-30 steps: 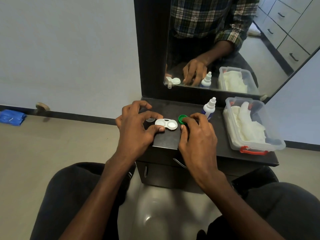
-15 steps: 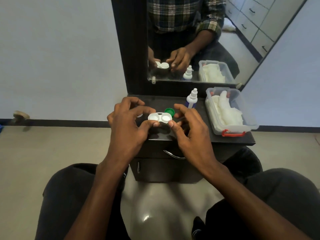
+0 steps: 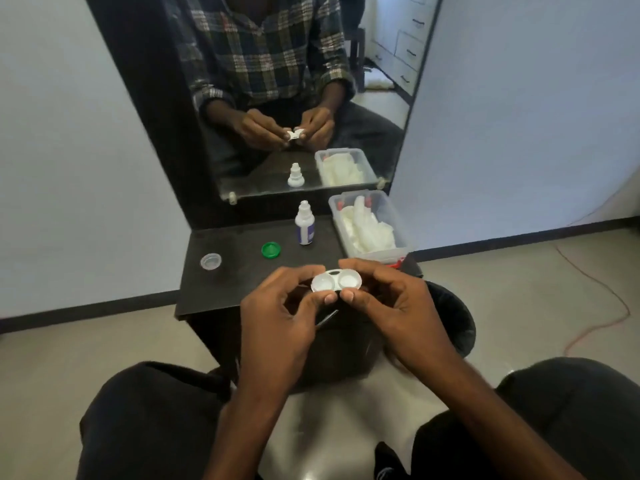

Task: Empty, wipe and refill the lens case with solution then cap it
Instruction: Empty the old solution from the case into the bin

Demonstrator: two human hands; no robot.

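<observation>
White lens case [image 3: 336,280], both wells uncapped, long axis left-right, I hold pinched between left hand [image 3: 277,323] and right hand [image 3: 391,306], above the black bin [image 3: 453,320].

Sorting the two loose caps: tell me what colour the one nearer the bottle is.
Green. The cap lies just left of the bottle, clearest in the head view.

One head-worn wide-angle camera looks forward and down, close over both hands, toward the dark cabinet top [image 3: 242,271] and mirror [image 3: 277,98] beyond.
</observation>
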